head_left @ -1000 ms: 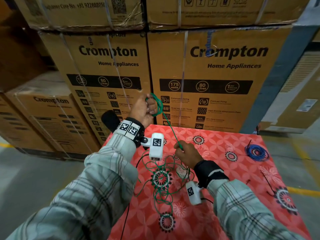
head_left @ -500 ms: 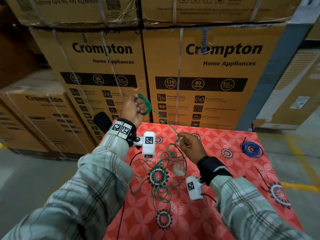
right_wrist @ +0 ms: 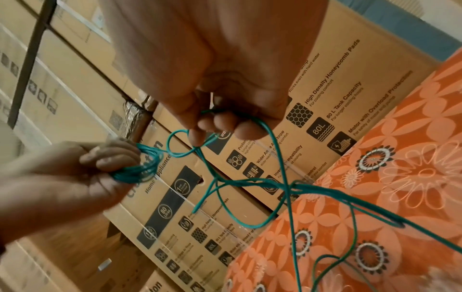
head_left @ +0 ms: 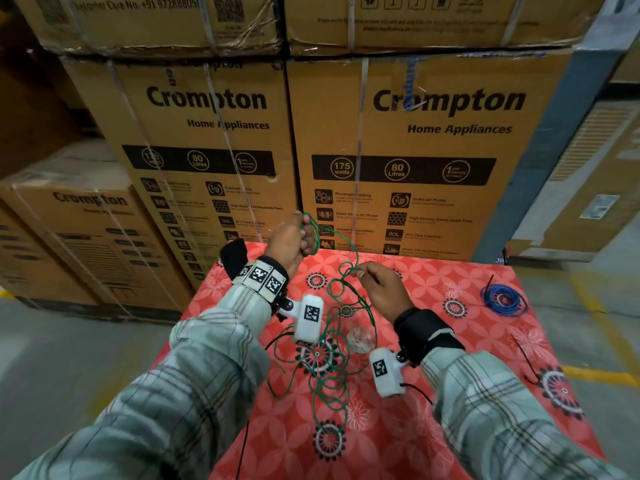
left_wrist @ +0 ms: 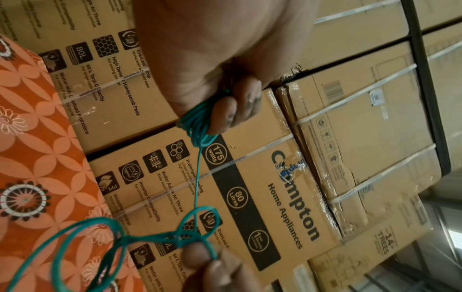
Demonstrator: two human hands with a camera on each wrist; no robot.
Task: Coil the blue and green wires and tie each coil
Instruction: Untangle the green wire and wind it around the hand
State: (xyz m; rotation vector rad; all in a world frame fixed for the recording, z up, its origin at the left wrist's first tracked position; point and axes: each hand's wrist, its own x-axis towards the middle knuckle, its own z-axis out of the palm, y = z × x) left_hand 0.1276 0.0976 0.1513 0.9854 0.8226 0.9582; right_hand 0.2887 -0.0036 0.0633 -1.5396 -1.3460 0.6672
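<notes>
My left hand is raised over the table's far edge and grips a small bundle of green wire loops, seen up close as the green wire under its curled fingers. My right hand pinches a strand of the same green wire a short way below and to the right. From there the wire hangs in tangled loops onto the red flowered tablecloth. The blue wire lies coiled at the table's far right, away from both hands.
Stacked Crompton cartons stand close behind the table. A black tie lies near the right edge of the cloth, and a small clear wrapper sits among the green loops. Grey floor lies on both sides.
Both hands have come closer together. My right hand has risen toward the left one with the strand, and the straight run of wire between them has gone slack into small loops.
</notes>
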